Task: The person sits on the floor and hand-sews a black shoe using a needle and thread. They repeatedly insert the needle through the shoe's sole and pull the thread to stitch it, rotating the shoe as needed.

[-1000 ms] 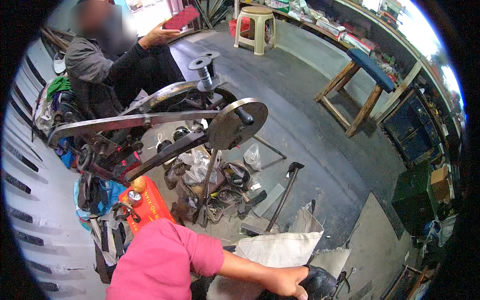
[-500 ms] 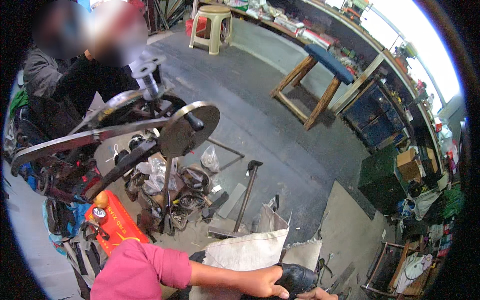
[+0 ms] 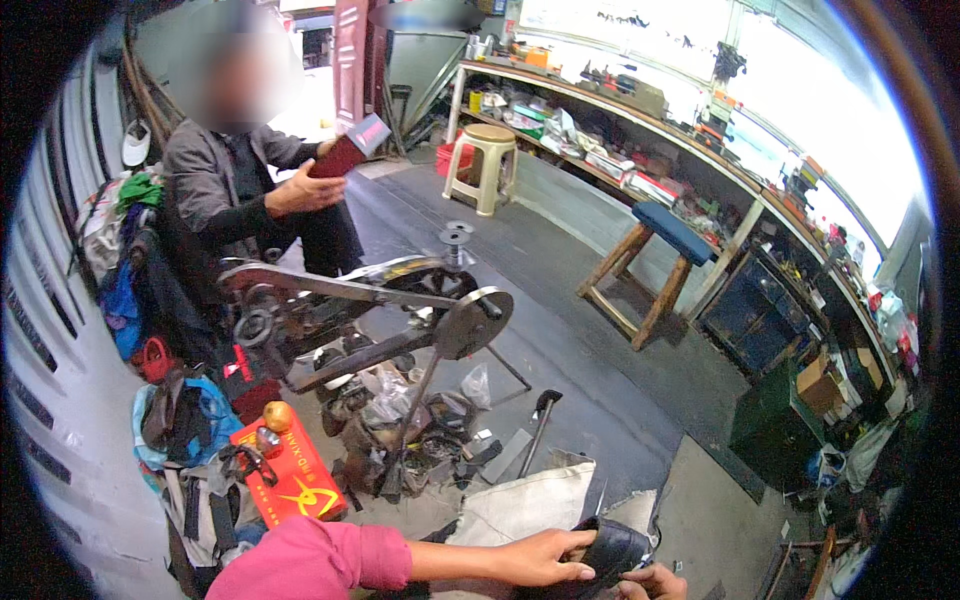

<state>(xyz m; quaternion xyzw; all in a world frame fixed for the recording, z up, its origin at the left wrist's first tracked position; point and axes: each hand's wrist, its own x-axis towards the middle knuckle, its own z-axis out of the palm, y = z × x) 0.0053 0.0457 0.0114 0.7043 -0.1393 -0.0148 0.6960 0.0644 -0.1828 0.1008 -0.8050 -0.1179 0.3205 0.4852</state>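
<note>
The person's left hand (image 3: 550,557) holds the black shoe-like item (image 3: 617,545) from its left; the right hand (image 3: 655,582) bends its fingers at the item's lower right, its grip impossible to tell. The item sits between both, by the lower right edge of the pale cloth (image 3: 530,500), its long axis unclear.

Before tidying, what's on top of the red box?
On the red box: a round orange thing, a silvery object, a dark strap. The pink sleeve hides the box's near corner.

machine (image 3: 355,288) and cluttered workbench (image 3: 692,150) show a workshop.
</note>
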